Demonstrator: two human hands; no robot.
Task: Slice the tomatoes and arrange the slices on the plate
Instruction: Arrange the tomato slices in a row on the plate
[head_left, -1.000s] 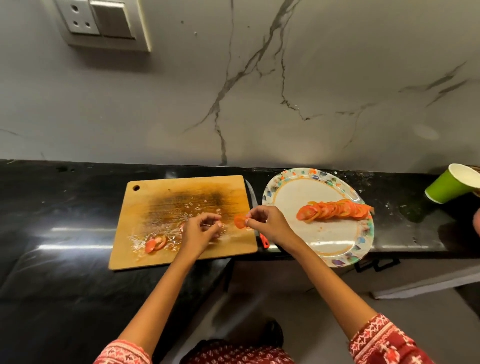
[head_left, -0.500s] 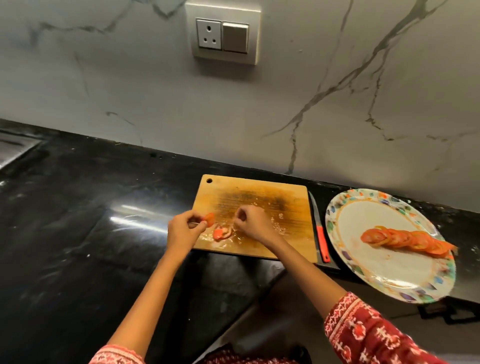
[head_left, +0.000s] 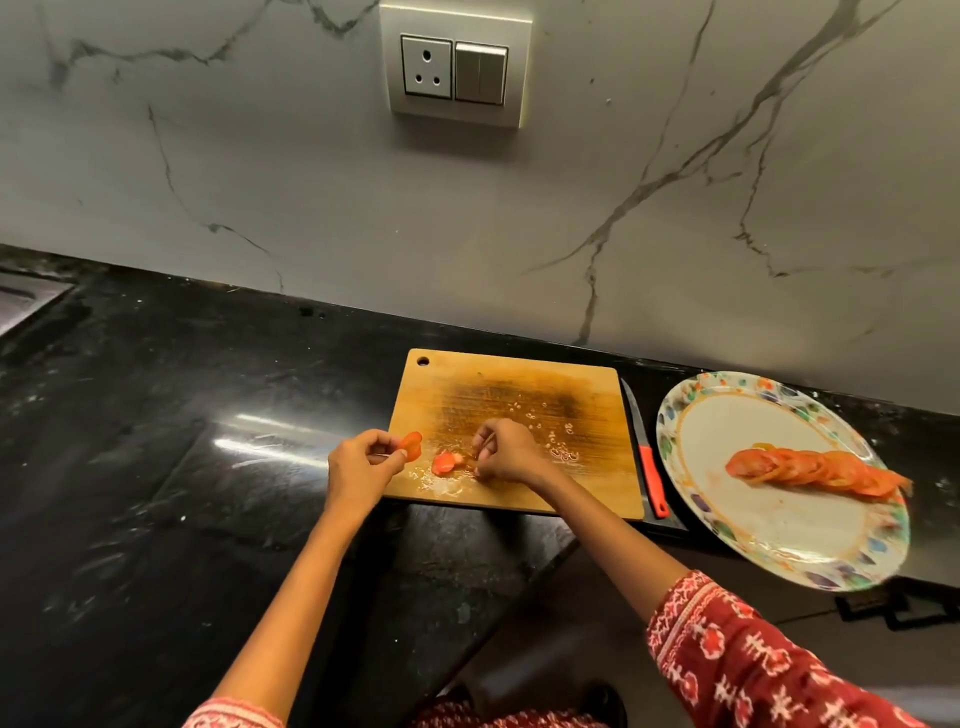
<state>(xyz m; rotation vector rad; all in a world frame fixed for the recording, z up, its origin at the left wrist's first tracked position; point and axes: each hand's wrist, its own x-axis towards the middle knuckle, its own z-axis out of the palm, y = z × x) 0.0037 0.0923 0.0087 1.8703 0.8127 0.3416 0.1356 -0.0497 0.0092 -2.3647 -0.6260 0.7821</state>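
Tomato slice, thin, red and wet, pinched in my left hand beside the wooden cutting board, may slip while my right hand picks at another slice there.

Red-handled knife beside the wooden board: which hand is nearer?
Right. The right hand is over the wooden cutting board, nearer the red-handled knife; the left hand, pinching a tomato slice, is off the board's far side.
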